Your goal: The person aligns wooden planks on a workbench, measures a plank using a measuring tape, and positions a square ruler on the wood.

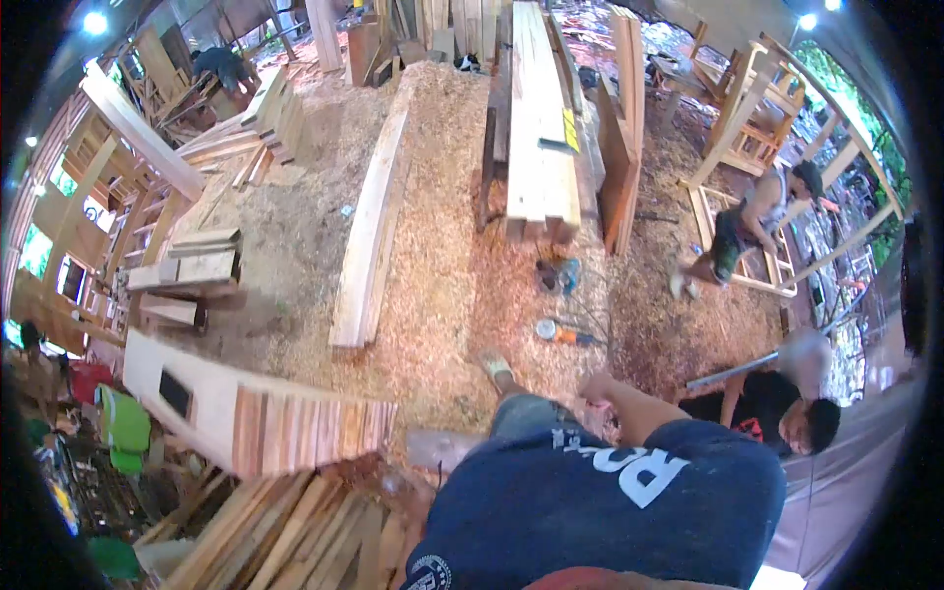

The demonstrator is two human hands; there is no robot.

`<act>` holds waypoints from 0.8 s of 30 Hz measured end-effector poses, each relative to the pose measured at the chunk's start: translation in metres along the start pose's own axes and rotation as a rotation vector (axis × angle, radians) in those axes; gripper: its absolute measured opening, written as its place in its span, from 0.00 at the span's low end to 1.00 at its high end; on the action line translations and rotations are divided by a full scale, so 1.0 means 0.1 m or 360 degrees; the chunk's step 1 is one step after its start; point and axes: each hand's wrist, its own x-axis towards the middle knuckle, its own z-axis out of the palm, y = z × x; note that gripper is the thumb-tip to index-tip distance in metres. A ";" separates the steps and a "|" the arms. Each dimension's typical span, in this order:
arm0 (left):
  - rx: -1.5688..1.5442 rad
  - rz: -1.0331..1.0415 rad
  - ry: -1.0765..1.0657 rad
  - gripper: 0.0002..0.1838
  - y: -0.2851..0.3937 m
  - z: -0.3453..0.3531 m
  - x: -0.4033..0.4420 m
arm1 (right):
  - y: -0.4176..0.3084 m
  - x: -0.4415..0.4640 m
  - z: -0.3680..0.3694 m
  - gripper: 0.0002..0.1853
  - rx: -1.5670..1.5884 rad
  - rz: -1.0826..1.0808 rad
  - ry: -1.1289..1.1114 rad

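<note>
My right hand (598, 389) is raised in front of my chest, small and blurred, with its fingers too unclear to read. The left hand cannot be made out beside my dark blue shirt. Nearest to the visible hand, on the sawdust floor, lies an orange power tool (557, 332) with a cable. Just beyond it sits a blue-green tool (558, 276), close to the end of a stack of long planks (536, 177). A yellow and dark object (568, 133) rests on those planks.
A long board (372, 236) lies on the floor ahead. Stacked boards (295, 423) and loose slats (295, 531) are at the lower left. On the right, one person (757, 216) bends by a wooden frame (700, 221); another person (762, 408) is close by.
</note>
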 end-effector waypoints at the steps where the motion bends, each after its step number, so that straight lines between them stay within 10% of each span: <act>1: 0.0111 -0.0001 -0.0090 0.15 0.14 0.04 0.17 | -0.08 0.21 -0.23 0.13 -0.0289 -0.0201 0.0028; 10: 0.0637 0.0506 -0.0049 0.15 1.21 -1.03 1.64 | -1.14 1.11 -2.53 0.14 -0.0649 -0.1031 0.0422; 14: 0.0676 0.0458 0.0363 0.15 1.82 -2.01 2.80 | -1.62 0.70 -2.93 0.23 0.0511 -0.0539 0.0244; 19: -0.0425 -0.0001 0.0262 0.18 2.64 -2.70 3.79 | -0.96 1.68 -2.14 0.20 -0.0679 -0.0709 0.0265; 24: 0.0168 0.0330 -0.0187 0.16 2.82 -2.91 4.51 | -0.66 1.47 -1.75 0.17 -0.0220 0.0106 0.0097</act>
